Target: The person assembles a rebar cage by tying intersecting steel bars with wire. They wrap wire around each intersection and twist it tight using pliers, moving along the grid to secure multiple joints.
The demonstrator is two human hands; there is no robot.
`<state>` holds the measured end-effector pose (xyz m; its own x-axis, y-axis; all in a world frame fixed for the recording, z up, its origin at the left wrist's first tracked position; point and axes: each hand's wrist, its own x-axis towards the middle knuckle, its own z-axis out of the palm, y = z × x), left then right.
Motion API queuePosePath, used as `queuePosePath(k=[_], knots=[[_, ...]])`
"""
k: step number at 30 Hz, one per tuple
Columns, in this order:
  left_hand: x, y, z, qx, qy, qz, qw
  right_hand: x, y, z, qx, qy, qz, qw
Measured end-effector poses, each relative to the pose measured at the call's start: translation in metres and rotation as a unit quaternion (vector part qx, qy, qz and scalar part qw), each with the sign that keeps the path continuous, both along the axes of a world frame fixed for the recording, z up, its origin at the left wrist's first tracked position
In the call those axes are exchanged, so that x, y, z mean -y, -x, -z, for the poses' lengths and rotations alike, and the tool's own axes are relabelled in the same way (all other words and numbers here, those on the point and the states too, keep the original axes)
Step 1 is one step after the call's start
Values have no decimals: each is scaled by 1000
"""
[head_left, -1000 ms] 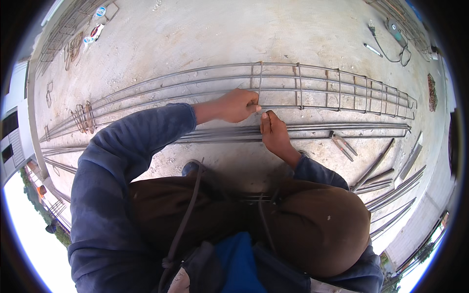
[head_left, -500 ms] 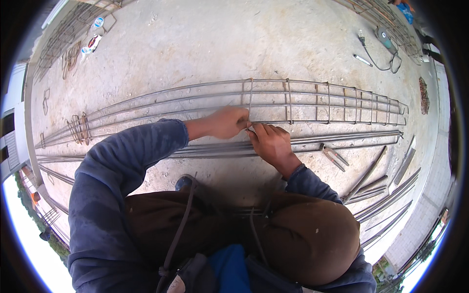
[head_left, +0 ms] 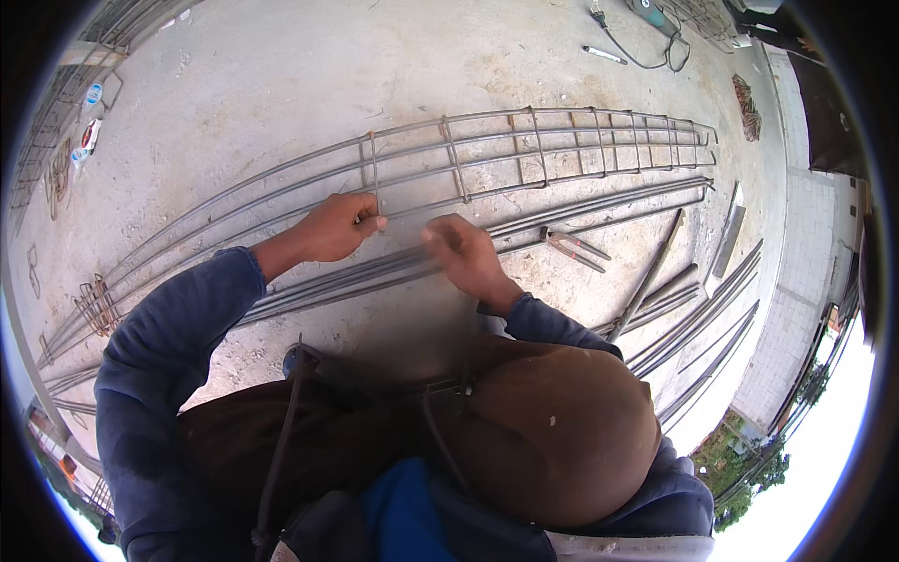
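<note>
A long rebar cage [head_left: 456, 159] lies across the concrete floor in front of me, with square stirrups spaced along its right half. My left hand [head_left: 342, 227] is closed at the near lower corner of the leftmost upright stirrup [head_left: 376, 169], where it meets the nearest long bar. Whatever its fingertips pinch is too small to make out. Apart from it, to the right, my right hand [head_left: 464, 258] hovers over the loose straight bars [head_left: 524, 225]. Motion smears its curled fingers and thumb. Just right of that hand, pincers [head_left: 566, 242] rest on the bars and floor.
Several loose stirrups [head_left: 96, 304] bunch around the cage's left end. An angle grinder [head_left: 651, 13] with its cord and a marker [head_left: 604, 55] lie at the far right. A bundle of rusty wire [head_left: 746, 105] sits beyond the cage's right end. More bars [head_left: 698, 328] lie near right.
My right hand has drawn away from the stirrup corner, while my left hand stays at it. The whole view has shifted and turned, so the cage appears further left and tilted.
</note>
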<state>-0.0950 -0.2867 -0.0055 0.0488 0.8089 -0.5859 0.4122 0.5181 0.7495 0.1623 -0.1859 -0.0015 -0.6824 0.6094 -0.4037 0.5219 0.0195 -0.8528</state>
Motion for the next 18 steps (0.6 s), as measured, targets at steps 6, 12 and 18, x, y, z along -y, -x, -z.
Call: queuePosePath(k=[6, 12, 18], knots=[[4, 9, 3, 37, -23, 20, 999, -99, -189, -11, 310, -418, -109, 847], [0, 12, -1, 48, 31, 29, 998, -122, -246, 25, 259, -426, -193, 845], [-8, 16, 5, 113, 98, 5, 989, -72, -216, -32, 163, -298, -83, 937]])
